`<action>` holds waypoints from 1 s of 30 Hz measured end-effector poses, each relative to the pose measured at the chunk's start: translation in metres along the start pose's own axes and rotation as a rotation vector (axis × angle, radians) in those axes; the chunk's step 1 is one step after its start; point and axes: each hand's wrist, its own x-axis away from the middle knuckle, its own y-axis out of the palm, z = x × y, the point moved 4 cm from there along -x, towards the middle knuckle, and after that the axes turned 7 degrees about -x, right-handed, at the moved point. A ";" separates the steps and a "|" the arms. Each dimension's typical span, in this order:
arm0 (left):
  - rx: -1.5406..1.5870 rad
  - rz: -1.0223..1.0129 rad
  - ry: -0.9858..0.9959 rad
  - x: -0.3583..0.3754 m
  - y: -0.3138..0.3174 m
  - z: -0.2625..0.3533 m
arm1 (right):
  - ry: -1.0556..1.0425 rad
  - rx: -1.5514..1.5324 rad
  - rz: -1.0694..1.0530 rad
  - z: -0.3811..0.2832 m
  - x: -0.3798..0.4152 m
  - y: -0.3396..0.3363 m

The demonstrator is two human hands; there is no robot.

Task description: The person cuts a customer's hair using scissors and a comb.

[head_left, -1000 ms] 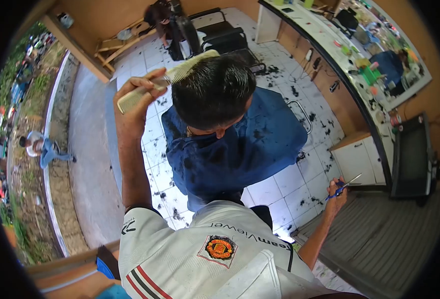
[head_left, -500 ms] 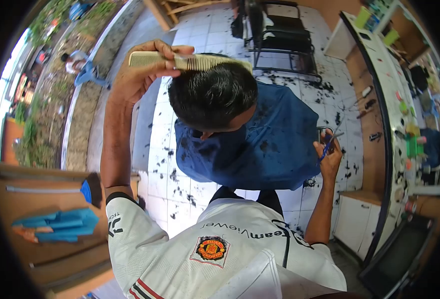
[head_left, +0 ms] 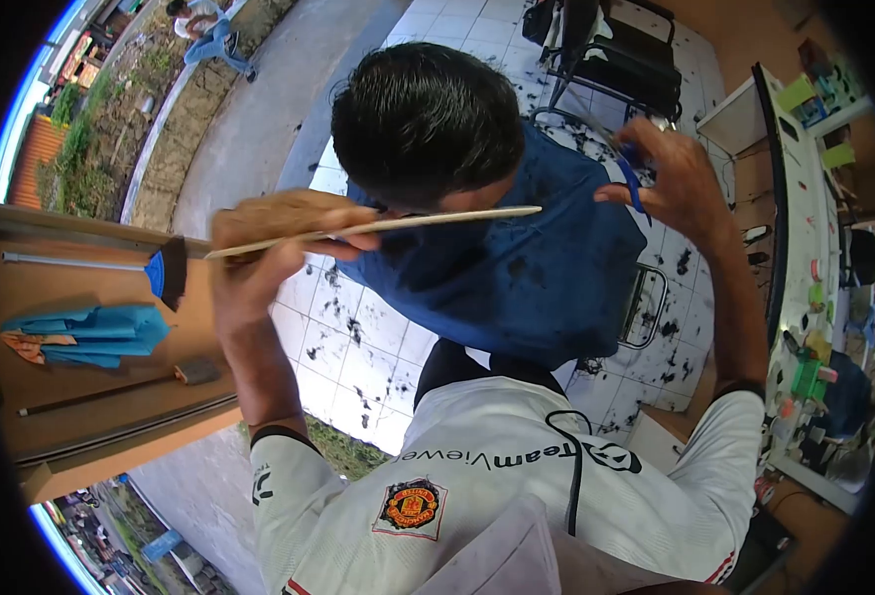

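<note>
My left hand (head_left: 259, 243) is closed around a cream comb (head_left: 447, 219), turned edge-on so that its teeth do not show. The comb lies level beside the dark-haired head (head_left: 423, 114) of a seated person; contact with it cannot be told. In my right hand (head_left: 684, 186) is a pair of scissors with blue handles (head_left: 632, 180), raised to the right of the head. Its blades point up and left and are partly blurred. A dark blue cape (head_left: 557, 288) with loose hair clippings covers the person's body.
A black chair (head_left: 621, 64) stands at the back right. Cut hair is scattered over the white tiles (head_left: 358, 347). A long counter (head_left: 800, 248) with small items runs along the right. A brush (head_left: 168, 273) and a blue cloth (head_left: 100, 332) hang at left. Another person (head_left: 204, 30) sits outside.
My left hand has brought the comb down from the top of the head to its near side and turned it edge-on. My right hand has risen with the scissors.
</note>
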 end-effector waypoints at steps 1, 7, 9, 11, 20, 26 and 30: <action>-0.037 0.099 -0.154 0.004 0.017 -0.005 | -0.198 0.009 0.074 -0.006 -0.012 -0.002; 0.043 0.270 -0.421 0.004 0.032 -0.033 | -0.272 0.255 -0.249 -0.002 -0.044 -0.014; 0.160 0.351 -0.349 -0.001 0.022 -0.032 | -0.313 0.264 -0.215 -0.025 -0.045 -0.024; 0.324 0.463 -0.280 -0.007 0.010 -0.032 | -0.427 0.293 -0.145 -0.031 -0.054 -0.019; 0.537 0.476 -0.163 -0.025 0.001 -0.025 | -0.511 0.208 -0.260 -0.067 -0.083 -0.035; 0.554 0.490 -0.148 -0.027 -0.003 -0.024 | -0.504 0.194 -0.333 -0.072 -0.093 -0.041; 0.589 0.629 0.009 -0.014 -0.008 -0.015 | -0.611 0.139 -0.167 -0.077 -0.092 -0.055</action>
